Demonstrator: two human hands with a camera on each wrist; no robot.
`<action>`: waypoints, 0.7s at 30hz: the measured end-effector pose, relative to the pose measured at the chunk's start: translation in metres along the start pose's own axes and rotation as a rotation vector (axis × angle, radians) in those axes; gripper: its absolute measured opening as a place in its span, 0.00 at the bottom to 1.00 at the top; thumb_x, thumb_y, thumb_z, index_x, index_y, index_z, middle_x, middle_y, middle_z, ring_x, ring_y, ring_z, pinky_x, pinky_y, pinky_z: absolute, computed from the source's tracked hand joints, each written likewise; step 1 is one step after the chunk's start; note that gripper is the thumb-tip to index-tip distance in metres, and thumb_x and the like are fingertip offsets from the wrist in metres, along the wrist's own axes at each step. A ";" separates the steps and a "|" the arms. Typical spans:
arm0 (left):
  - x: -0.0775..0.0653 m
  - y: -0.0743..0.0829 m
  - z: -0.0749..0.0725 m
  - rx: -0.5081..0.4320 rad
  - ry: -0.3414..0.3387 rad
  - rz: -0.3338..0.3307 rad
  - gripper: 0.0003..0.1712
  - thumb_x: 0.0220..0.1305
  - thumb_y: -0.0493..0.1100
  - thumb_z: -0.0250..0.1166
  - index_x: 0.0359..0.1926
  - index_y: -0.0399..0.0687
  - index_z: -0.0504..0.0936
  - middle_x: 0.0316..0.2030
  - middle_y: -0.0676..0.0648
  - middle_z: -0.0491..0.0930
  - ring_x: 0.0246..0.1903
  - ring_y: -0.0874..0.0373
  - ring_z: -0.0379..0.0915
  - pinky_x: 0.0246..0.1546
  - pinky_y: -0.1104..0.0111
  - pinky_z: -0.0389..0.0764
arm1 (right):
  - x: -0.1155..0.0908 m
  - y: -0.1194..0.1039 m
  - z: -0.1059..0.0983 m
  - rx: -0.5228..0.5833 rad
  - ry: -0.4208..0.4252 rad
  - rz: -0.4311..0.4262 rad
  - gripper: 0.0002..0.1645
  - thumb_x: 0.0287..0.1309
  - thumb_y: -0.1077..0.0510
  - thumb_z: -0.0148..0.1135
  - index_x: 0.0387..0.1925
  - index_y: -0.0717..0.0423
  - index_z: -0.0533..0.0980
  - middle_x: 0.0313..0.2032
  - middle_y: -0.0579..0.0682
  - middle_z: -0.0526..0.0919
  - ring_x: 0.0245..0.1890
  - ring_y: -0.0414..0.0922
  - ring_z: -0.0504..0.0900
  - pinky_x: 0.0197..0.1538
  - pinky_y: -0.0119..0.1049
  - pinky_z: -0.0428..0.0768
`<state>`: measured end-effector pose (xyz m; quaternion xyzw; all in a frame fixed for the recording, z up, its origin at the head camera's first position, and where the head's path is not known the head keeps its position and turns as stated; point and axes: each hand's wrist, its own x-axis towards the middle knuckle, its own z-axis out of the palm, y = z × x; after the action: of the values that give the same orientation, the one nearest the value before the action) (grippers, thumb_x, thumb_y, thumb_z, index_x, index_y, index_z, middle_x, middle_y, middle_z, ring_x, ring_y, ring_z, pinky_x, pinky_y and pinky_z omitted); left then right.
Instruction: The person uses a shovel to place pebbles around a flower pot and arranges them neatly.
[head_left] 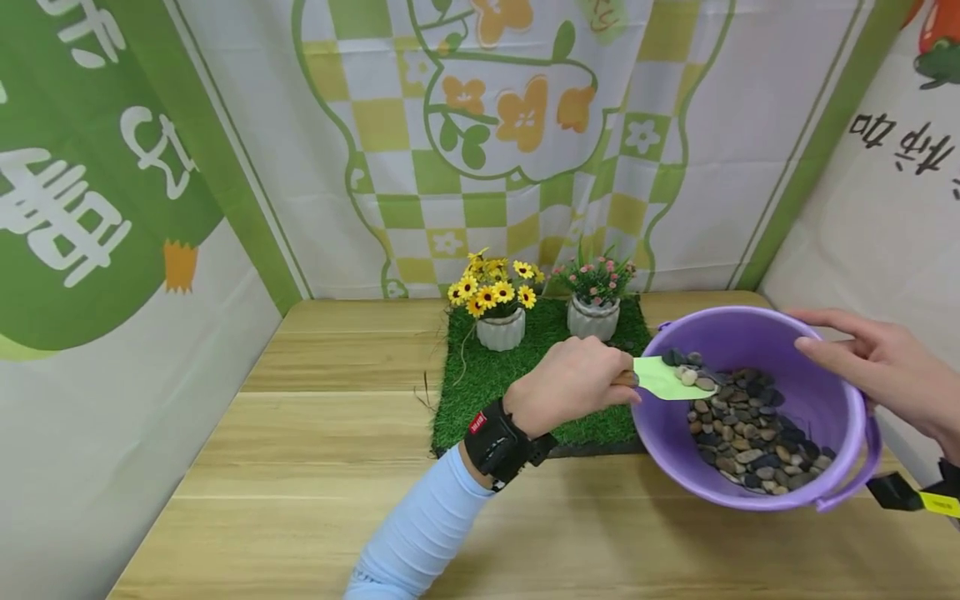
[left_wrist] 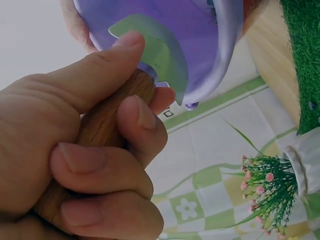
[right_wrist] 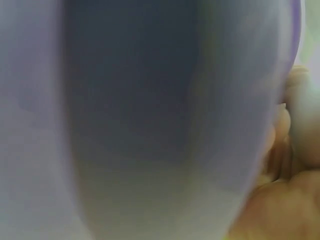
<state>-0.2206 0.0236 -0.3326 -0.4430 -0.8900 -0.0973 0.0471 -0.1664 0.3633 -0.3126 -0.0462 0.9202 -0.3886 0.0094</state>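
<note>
My left hand grips the wooden handle of a garden trowel, fingers curled round it. The trowel's light green blade reaches over the left rim of a purple bucket, with several pebbles on its tip. More grey, brown and black pebbles cover the bottom of the bucket, which leans with its mouth towards me. On the bucket's right side my right hand holds the rim, thumb over the edge and fingers outside. In the right wrist view the blurred bucket wall hides most of that hand.
Left of the bucket lies a green turf mat on the wooden table. Two white pots stand at its back, one with yellow flowers, one with pink flowers. A printed curtain hangs behind the table.
</note>
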 end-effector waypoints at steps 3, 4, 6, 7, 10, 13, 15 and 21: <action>-0.002 -0.003 0.000 -0.019 0.002 0.012 0.16 0.63 0.59 0.63 0.26 0.58 0.74 0.21 0.62 0.66 0.19 0.71 0.62 0.19 0.79 0.62 | 0.000 0.001 0.000 0.021 0.002 0.000 0.26 0.73 0.53 0.51 0.66 0.26 0.63 0.24 0.48 0.86 0.20 0.50 0.86 0.20 0.44 0.81; -0.003 -0.004 0.000 -0.025 0.002 0.013 0.15 0.63 0.59 0.64 0.26 0.58 0.74 0.21 0.62 0.66 0.19 0.71 0.62 0.20 0.79 0.62 | 0.000 0.002 0.000 0.023 0.004 0.000 0.26 0.73 0.54 0.52 0.65 0.25 0.63 0.23 0.48 0.86 0.19 0.50 0.85 0.19 0.43 0.81; -0.005 -0.006 -0.001 -0.024 -0.002 0.006 0.13 0.64 0.58 0.63 0.28 0.59 0.75 0.21 0.62 0.67 0.19 0.71 0.62 0.20 0.78 0.62 | 0.000 0.002 0.000 0.035 0.008 -0.008 0.26 0.73 0.55 0.52 0.64 0.24 0.64 0.22 0.49 0.85 0.17 0.50 0.85 0.18 0.42 0.80; -0.006 -0.007 -0.001 -0.020 -0.007 0.001 0.12 0.65 0.57 0.63 0.29 0.60 0.76 0.22 0.62 0.68 0.19 0.71 0.63 0.20 0.78 0.62 | 0.000 0.003 0.001 0.038 0.011 -0.010 0.26 0.73 0.55 0.52 0.64 0.23 0.64 0.21 0.49 0.85 0.17 0.49 0.84 0.18 0.41 0.79; -0.011 -0.012 -0.003 -0.004 -0.019 -0.013 0.10 0.68 0.55 0.62 0.32 0.60 0.79 0.22 0.62 0.70 0.19 0.71 0.64 0.21 0.78 0.64 | 0.000 0.005 0.002 0.050 0.013 -0.022 0.25 0.72 0.55 0.52 0.62 0.22 0.65 0.20 0.50 0.84 0.15 0.48 0.83 0.16 0.39 0.78; -0.013 -0.016 -0.006 0.001 -0.022 -0.012 0.10 0.69 0.54 0.61 0.32 0.59 0.79 0.23 0.61 0.70 0.20 0.70 0.64 0.22 0.78 0.63 | 0.000 0.006 0.002 0.050 0.019 -0.046 0.25 0.72 0.56 0.52 0.60 0.21 0.66 0.20 0.48 0.84 0.12 0.46 0.81 0.14 0.37 0.75; -0.014 -0.018 -0.009 -0.003 -0.014 -0.014 0.10 0.70 0.54 0.60 0.31 0.59 0.78 0.22 0.61 0.68 0.19 0.70 0.63 0.21 0.78 0.62 | 0.000 0.007 0.001 0.047 0.026 -0.066 0.26 0.72 0.57 0.52 0.59 0.20 0.67 0.20 0.47 0.85 0.11 0.44 0.79 0.13 0.36 0.72; -0.018 -0.026 -0.020 -0.030 -0.011 -0.061 0.14 0.69 0.54 0.61 0.28 0.58 0.72 0.21 0.59 0.61 0.19 0.69 0.56 0.22 0.77 0.56 | 0.004 0.009 0.000 0.056 0.034 -0.103 0.26 0.72 0.59 0.52 0.59 0.21 0.68 0.21 0.46 0.86 0.11 0.45 0.80 0.13 0.36 0.72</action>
<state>-0.2303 -0.0101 -0.3200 -0.4167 -0.9018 -0.1096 0.0328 -0.1707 0.3691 -0.3193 -0.0865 0.9055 -0.4147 -0.0248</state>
